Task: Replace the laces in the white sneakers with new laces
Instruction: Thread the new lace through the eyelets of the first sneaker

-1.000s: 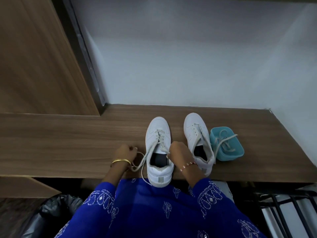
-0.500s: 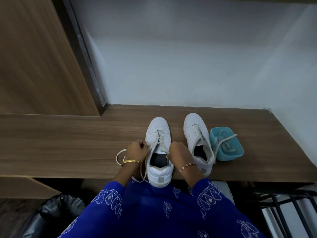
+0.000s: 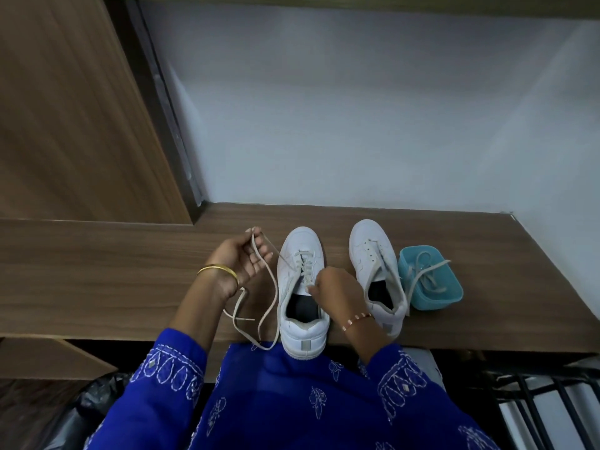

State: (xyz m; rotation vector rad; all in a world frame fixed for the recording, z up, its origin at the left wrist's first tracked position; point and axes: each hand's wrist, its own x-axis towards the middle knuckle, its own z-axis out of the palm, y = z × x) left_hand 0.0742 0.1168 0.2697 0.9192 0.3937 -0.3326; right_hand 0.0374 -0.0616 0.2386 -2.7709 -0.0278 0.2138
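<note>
Two hands at one sneaker point(image 3: 300, 287) on the worktop point(image 3: 113, 271); we see the left hand point(image 3: 238, 259) pinching the lace point(image 3: 271, 293) in a half-open grip; the right hand point(image 3: 334, 293) grips the eyelet edge.

Dim, soft indoor light with a bluish tone.
The wall point(image 3: 357, 108) is the brightest part, the lower corners go dark, shadows are weak, straight edges bend from the wide lens, and details look slightly soft.
</note>
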